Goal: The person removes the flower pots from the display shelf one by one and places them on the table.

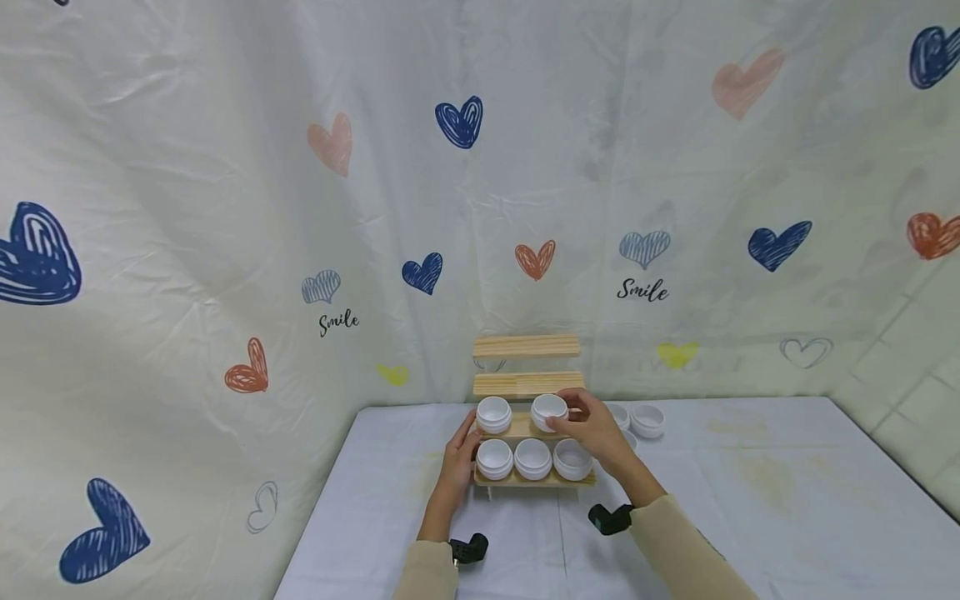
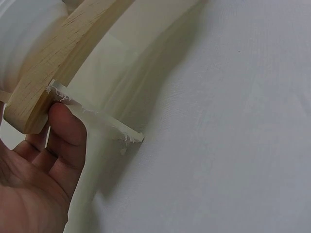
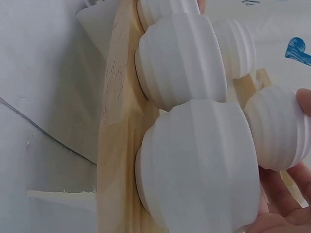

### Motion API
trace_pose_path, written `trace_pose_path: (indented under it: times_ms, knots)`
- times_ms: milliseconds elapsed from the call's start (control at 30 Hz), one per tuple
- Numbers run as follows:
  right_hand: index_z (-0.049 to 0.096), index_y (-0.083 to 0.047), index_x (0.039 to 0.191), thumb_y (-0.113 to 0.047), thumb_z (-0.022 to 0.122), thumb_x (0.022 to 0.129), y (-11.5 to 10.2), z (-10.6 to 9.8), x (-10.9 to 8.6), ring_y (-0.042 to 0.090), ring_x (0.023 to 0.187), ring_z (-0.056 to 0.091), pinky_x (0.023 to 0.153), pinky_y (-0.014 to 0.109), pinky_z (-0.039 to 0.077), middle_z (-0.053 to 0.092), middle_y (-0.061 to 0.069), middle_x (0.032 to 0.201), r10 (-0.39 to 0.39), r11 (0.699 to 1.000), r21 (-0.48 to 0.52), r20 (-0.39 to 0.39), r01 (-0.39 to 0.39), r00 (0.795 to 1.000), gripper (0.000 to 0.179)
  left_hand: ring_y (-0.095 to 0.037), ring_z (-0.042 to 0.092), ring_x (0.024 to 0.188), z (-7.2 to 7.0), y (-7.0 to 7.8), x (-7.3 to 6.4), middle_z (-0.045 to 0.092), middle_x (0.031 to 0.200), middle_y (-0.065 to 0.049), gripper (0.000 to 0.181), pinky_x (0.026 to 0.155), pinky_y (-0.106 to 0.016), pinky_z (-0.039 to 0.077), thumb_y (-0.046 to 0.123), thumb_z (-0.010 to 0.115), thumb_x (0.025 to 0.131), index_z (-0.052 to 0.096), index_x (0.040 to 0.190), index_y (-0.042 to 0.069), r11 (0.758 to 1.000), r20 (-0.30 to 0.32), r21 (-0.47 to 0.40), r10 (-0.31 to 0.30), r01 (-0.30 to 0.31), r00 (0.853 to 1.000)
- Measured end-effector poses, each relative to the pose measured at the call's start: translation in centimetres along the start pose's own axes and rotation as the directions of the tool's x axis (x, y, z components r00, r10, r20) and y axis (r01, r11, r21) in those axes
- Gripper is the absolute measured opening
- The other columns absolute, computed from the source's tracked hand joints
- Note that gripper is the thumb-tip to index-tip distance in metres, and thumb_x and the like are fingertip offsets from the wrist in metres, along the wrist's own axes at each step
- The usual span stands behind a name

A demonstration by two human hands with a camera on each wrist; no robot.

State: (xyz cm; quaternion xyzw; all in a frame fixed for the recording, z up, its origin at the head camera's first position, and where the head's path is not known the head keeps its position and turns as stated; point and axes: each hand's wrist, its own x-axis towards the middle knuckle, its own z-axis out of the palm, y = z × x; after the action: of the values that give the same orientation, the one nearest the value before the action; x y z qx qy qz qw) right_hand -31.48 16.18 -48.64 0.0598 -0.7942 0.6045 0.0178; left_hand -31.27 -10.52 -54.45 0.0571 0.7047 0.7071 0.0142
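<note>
A tiered wooden display rack (image 1: 527, 384) with pale slats stands near the back of the table. On its lowest slat sit three white ribbed cups (image 1: 533, 459) in a row. The tier above bears a white cup (image 1: 494, 414) at its left end. My right hand (image 1: 596, 429) pinches another white cup (image 3: 278, 127) at that second tier, thumb in front and fingers behind; a gap under it cannot be made out. My left hand (image 2: 41, 170) grips the left end of the lower wooden slat (image 2: 53, 63), fingertips against its underside by a thin white support (image 2: 104, 115).
Several more white cups (image 1: 647, 421) stand on the table right of the rack, partly behind my right hand. The two upper slats (image 1: 527, 346) carry nothing. A white cloth (image 1: 750, 500) covers the table, and a heart-printed curtain (image 1: 570, 167) hangs behind.
</note>
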Motion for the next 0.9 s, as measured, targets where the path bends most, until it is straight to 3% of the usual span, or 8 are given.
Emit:
trace_pose_path:
  times_ms: [100, 233, 333, 533, 767, 900]
  knots:
    - [0.057, -0.006, 0.134, -0.022, 0.083, 0.087, 0.0, -0.1, -0.1, 0.020, 0.100, 0.063, 0.084, 0.026, 0.050, 0.062, 0.017, 0.132, -0.005, 1.000, 0.030, 0.005, 0.004, 1.000, 0.056, -0.012, 0.061, 0.105, 0.1, 0.0, -0.1, 0.046, 0.157, -0.019, 0.057, 0.091, -0.027, 0.046, 0.023, 0.051, 0.106, 0.035, 0.160, 0.012, 1.000, -0.004, -0.001, 0.000, 0.000, 1.000]
    - [0.057, -0.006, 0.134, -0.020, 0.083, 0.086, 0.0, -0.2, -0.1, 0.021, 0.099, 0.063, 0.084, 0.027, 0.051, 0.061, 0.017, 0.131, -0.004, 0.998, 0.059, 0.006, 0.003, 1.000, 0.056, -0.014, 0.061, 0.109, 0.0, -1.6, 0.9, 0.042, 0.160, -0.016, 0.057, 0.092, -0.027, 0.045, 0.024, 0.049, 0.107, 0.033, 0.161, 0.015, 1.000, -0.014, 0.002, -0.017, 0.017, 1.000]
    - [0.057, -0.006, 0.134, -0.019, 0.083, 0.087, 0.0, -0.3, 0.0, 0.020, 0.098, 0.062, 0.083, 0.027, 0.051, 0.061, 0.017, 0.131, -0.003, 0.998, 0.063, 0.008, 0.002, 1.000, 0.055, -0.015, 0.061, 0.111, 0.0, -1.9, 1.1, 0.041, 0.161, -0.017, 0.057, 0.092, -0.026, 0.046, 0.025, 0.048, 0.107, 0.033, 0.161, 0.015, 1.000, -0.016, 0.010, -0.015, 0.015, 1.000]
    - [0.056, -0.007, 0.137, -0.021, 0.083, 0.087, 0.1, -0.4, -0.1, 0.019, 0.099, 0.060, 0.084, 0.026, 0.050, 0.059, 0.016, 0.133, -0.003, 0.997, 0.071, 0.015, 0.002, 1.000, 0.058, -0.026, 0.059, 0.120, 0.0, 0.2, -0.2, 0.043, 0.159, -0.018, 0.056, 0.094, -0.029, 0.045, 0.022, 0.051, 0.106, 0.037, 0.160, 0.014, 1.000, 0.007, -0.019, -0.007, 0.007, 1.000]
    - [0.055, -0.006, 0.138, -0.021, 0.082, 0.088, 0.0, -0.5, -0.3, 0.019, 0.099, 0.060, 0.082, 0.026, 0.050, 0.058, 0.017, 0.134, -0.001, 0.997, 0.074, 0.014, 0.000, 1.000, 0.059, -0.018, 0.057, 0.118, 0.1, 0.4, -0.2, 0.041, 0.161, -0.017, 0.056, 0.096, -0.030, 0.044, 0.025, 0.050, 0.107, 0.036, 0.160, 0.012, 1.000, 0.002, 0.009, 0.007, -0.007, 1.000]
    - [0.055, -0.006, 0.137, -0.020, 0.082, 0.088, 0.1, -0.5, -0.3, 0.017, 0.098, 0.060, 0.082, 0.024, 0.051, 0.058, 0.015, 0.133, 0.004, 0.997, 0.071, 0.013, -0.005, 1.000, 0.058, -0.023, 0.055, 0.127, 0.1, 0.3, -0.1, 0.040, 0.162, -0.015, 0.055, 0.106, -0.038, 0.043, 0.023, 0.050, 0.107, 0.037, 0.159, 0.014, 1.000, 0.002, 0.014, 0.001, -0.001, 1.000]
